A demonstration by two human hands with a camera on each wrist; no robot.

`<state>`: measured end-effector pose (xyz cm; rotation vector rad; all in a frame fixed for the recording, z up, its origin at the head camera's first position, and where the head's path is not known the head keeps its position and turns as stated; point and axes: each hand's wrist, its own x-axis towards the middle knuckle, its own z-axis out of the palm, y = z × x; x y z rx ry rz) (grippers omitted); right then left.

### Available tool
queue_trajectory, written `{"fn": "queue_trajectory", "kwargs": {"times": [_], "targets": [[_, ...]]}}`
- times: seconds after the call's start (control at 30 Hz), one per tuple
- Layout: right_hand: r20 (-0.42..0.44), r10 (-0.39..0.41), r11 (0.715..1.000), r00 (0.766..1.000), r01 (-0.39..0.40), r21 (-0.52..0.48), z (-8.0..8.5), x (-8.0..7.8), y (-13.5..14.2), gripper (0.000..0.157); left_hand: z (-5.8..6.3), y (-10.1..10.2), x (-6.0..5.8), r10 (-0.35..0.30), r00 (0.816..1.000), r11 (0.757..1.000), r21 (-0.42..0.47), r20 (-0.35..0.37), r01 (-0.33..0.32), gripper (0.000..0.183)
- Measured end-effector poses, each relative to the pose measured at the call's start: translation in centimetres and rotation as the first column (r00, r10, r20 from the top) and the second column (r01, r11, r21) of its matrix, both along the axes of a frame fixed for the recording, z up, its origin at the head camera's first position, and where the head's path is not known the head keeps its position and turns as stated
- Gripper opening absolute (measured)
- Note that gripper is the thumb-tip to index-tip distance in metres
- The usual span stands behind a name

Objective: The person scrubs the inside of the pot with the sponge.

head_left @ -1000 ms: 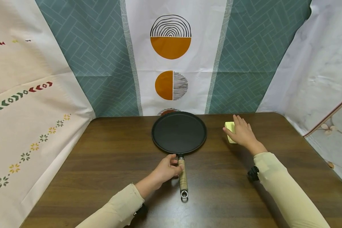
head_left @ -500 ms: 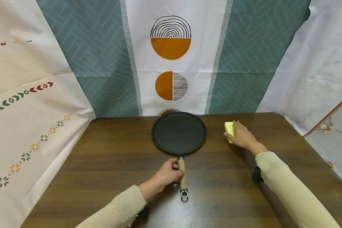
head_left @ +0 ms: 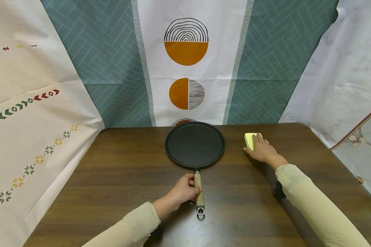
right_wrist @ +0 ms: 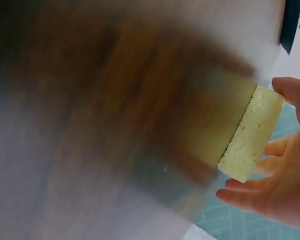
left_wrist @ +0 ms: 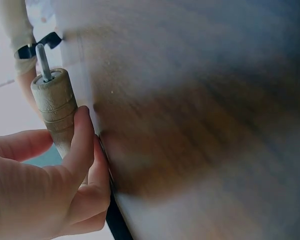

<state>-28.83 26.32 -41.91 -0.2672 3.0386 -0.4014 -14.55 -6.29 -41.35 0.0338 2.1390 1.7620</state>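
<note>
A flat black frying pan (head_left: pixel 195 144) with a wooden handle (left_wrist: pixel 55 102) lies on the brown table, its handle pointing toward me. My left hand (head_left: pixel 183 189) holds that handle from the left, thumb on top and curled fingers at its underside. A metal ring (head_left: pixel 200 211) ends the handle. At the right, a pale yellow sponge (right_wrist: pixel 252 135) lies flat on the table. My right hand (head_left: pixel 261 149) reaches over it, thumb at its near left corner and loosely spread fingers at its top and right side. The hand partly hides the sponge in the head view.
The wooden table (head_left: pixel 111 178) ends at a patterned curtain (head_left: pixel 111 103) behind the pan. White cloths hang along both sides, the left one (head_left: pixel 49 154) with small flower motifs. A black band (head_left: pixel 279 189) sits at my right wrist.
My left hand has closed round the handle and slid slightly toward me. My right hand has lowered onto the sponge, and its fingers have drawn in. Pan and sponge stay about in place.
</note>
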Motion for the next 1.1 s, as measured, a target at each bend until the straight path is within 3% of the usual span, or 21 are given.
{"fn": "queue_trajectory", "kwargs": {"times": [0.37,0.97,1.1], "targets": [[0.01,-0.005,0.999,1.0,0.005,-0.038,0.0,0.1,-0.2,0.074,-0.2,0.0,0.1,-0.012,0.999,1.0,0.017,0.033,0.011,0.057],[-0.136,0.121,0.986,0.983,-0.136,-0.101,0.4,-0.5,-1.1,0.062,-0.4,-0.2,-0.1,0.01,0.999,0.999,0.053,0.044,-0.012,0.053],[-0.125,0.136,0.979,0.983,-0.153,-0.134,0.5,-0.5,-1.6,0.063,-0.4,-0.2,0.0,0.012,0.999,0.998,0.061,0.052,-0.015,0.053]]}}
